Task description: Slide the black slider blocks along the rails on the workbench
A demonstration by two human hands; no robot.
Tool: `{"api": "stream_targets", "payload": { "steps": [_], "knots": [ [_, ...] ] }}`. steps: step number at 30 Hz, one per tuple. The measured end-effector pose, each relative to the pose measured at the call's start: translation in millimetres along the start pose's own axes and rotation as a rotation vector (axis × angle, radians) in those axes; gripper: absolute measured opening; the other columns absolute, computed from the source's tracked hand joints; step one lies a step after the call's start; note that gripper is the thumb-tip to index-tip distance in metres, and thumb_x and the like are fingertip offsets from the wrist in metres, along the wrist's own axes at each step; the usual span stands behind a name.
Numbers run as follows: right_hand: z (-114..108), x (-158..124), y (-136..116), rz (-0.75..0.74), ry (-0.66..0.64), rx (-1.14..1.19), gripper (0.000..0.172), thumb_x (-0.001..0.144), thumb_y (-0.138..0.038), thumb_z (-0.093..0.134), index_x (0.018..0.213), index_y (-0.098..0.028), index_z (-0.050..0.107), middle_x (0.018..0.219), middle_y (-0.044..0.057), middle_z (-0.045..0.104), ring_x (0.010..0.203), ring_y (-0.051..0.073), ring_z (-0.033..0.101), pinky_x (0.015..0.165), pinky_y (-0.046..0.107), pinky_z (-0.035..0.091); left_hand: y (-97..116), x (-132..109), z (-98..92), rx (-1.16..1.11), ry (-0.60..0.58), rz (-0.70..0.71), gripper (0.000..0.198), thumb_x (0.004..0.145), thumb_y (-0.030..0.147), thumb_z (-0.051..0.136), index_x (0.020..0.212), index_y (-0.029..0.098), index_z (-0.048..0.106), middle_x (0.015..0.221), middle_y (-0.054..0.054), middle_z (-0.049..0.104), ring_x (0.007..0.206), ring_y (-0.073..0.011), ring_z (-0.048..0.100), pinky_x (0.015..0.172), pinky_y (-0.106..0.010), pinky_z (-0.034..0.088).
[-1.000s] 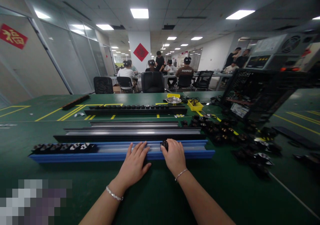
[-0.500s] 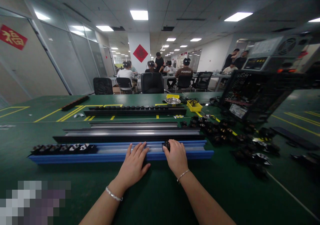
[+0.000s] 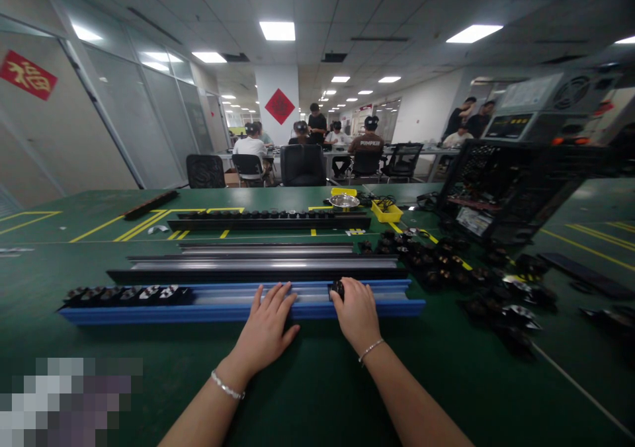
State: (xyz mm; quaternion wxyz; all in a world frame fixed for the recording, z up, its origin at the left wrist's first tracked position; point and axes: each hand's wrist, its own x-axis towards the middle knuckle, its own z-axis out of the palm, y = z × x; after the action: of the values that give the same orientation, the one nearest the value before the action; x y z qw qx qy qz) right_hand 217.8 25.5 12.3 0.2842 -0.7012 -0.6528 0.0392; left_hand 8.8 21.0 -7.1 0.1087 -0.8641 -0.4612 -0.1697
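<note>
The right grip (image 3: 356,311) is clenched on a black part (image 3: 338,289) seated in the blue rail (image 3: 149,313), while just left of it the left grip (image 3: 268,325) lies flat, released, on that rail.

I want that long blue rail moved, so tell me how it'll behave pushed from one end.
The blue rail looks straight and rigid, so it should slide as one piece. Being long, an end push would likely swing it. The black parts in its left end, and the black part the right hand grips, may shift.
</note>
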Motion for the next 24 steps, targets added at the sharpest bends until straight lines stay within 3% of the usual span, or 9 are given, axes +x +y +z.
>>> {"api": "stream_targets", "payload": {
  "steps": [24],
  "knots": [
    [-6,-1,16,0.014,0.013,-0.033,0.037,0.087,-0.031,0.042,0.115,-0.01,0.056,0.121,0.014,0.058,0.118,0.023,0.046,0.106,0.043,0.023,-1,0,0.3,0.001,-0.006,-0.005,0.05,0.083,0.038,0.05,0.13,0.024,0.042,0.141,-0.008,0.042,0.131,-0.0287,0.033,0.108,-0.058,0.02]
  ]
}}
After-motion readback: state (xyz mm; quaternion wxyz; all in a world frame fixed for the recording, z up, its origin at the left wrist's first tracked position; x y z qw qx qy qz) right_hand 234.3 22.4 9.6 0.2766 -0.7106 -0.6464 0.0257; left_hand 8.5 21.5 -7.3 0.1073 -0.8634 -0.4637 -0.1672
